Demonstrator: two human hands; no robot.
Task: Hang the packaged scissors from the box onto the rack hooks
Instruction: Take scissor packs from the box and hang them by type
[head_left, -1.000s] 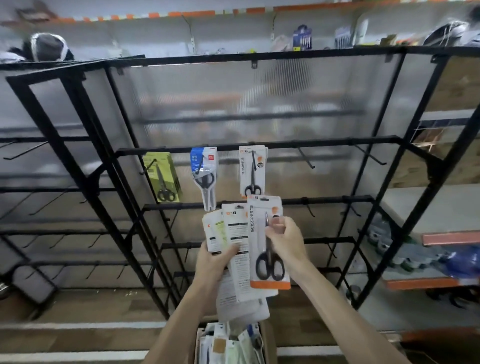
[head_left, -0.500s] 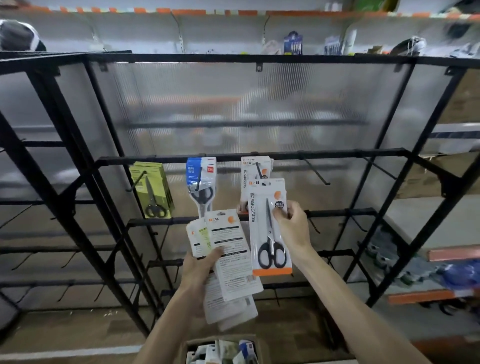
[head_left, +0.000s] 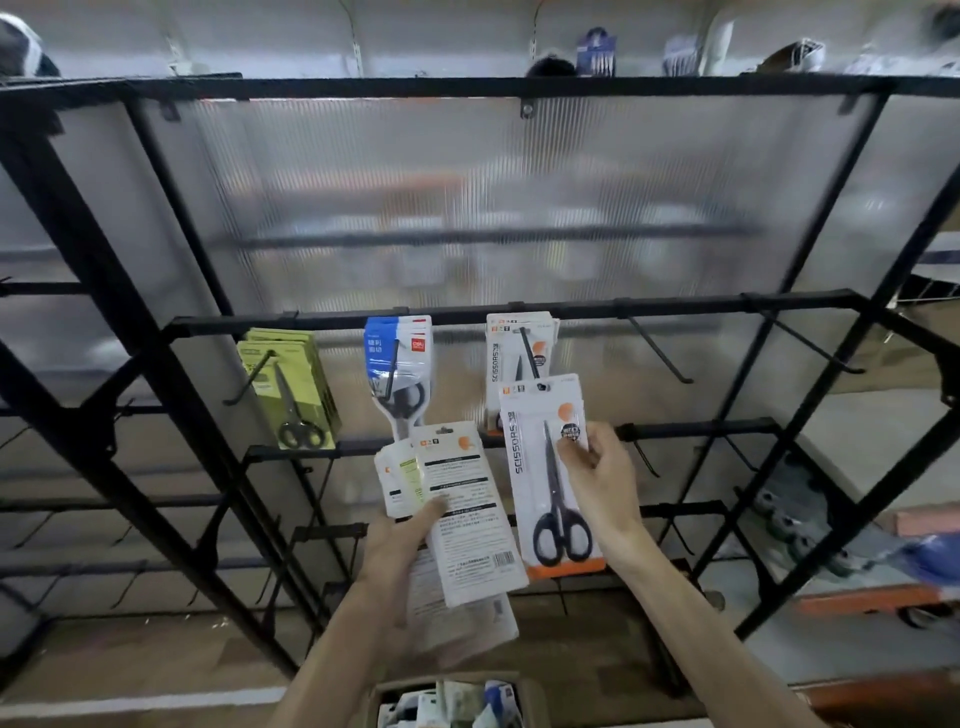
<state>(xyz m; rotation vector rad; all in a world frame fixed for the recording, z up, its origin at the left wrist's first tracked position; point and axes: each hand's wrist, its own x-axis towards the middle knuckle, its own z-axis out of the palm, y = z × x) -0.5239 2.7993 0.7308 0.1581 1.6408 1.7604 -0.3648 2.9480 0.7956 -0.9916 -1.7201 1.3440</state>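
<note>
My right hand (head_left: 597, 480) pinches a white-and-orange scissors pack (head_left: 545, 483) by its right edge, holding it upright just below the hook (head_left: 530, 353) that carries matching packs (head_left: 511, 358). My left hand (head_left: 400, 545) grips a fanned stack of several packs (head_left: 462, 525), backs facing me, left of the single pack. Blue packs (head_left: 397, 364) and green packs (head_left: 291, 389) hang on hooks further left. The cardboard box (head_left: 452, 701) with more packs sits at the bottom edge.
The black metal rack (head_left: 519, 312) has bare hooks (head_left: 660, 358) to the right on the same rail and more on lower rails. A ribbed translucent panel backs it. Shelves with goods stand at right (head_left: 831, 545) and along the top.
My right hand has raised the single scissors pack up toward the hook with the matching packs. My left hand lifted its stack slightly. The view tilted upward, so the box sits lower.
</note>
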